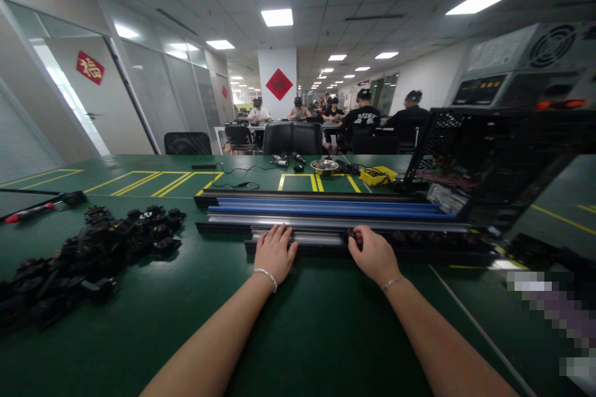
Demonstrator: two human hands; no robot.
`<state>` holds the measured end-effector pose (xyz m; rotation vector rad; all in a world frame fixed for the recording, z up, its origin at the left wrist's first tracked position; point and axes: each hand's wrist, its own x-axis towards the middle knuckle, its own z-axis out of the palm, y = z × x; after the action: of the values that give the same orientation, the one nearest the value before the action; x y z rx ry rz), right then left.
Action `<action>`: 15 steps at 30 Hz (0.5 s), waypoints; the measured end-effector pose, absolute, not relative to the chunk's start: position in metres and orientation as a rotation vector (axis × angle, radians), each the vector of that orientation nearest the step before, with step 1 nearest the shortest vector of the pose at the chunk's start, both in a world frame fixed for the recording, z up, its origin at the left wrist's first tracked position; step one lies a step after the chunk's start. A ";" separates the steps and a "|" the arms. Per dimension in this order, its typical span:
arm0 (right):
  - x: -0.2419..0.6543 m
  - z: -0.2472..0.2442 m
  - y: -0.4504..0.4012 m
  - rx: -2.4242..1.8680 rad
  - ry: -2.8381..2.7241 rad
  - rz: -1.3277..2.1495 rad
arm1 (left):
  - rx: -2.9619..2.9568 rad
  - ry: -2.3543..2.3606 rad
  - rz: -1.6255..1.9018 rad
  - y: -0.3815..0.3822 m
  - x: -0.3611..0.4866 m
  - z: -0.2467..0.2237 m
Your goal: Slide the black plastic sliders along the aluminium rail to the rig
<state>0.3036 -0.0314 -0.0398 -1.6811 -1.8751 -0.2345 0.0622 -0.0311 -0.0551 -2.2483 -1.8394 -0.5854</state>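
Observation:
Several long rails lie side by side across the green table (326,310), among them a blue rail (326,206) and a silver one. My left hand (275,254) rests palm down with its fingers spread over the nearest black rail (321,248), near that rail's left part. Farther right, the fingers of my right hand (372,254) are closed on a small black part (350,237) at the rail's channel. More small black parts sit in the rail to the right of my right hand. A pile of black parts (79,260) lies on the left.
An open computer case (488,161) stands at the right. Behind the rails are a metal bowl (325,166), a yellow tray (378,175) and cables. A red-handled tool (30,213) lies far left. Several people sit at a table in the background.

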 end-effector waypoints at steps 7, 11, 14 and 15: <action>0.302 -0.037 -0.035 -1.707 -1.906 -0.186 | -2.246 -1.839 -0.578 -0.031 0.062 -0.054; 0.303 -0.037 -0.035 -1.688 -1.902 -0.162 | -2.247 -1.835 -0.586 -0.031 0.062 -0.055; 0.303 -0.037 -0.035 -1.652 -1.908 -0.113 | -2.249 -1.841 -0.584 -0.030 0.062 -0.055; 0.303 -0.038 -0.035 -1.640 -1.914 -0.098 | -2.250 -1.842 -0.583 -0.030 0.062 -0.055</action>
<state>0.3032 -0.0351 -0.0376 -1.6402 -1.9141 -0.0975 0.0616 -0.0305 -0.0554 -2.2500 -1.8422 -0.5830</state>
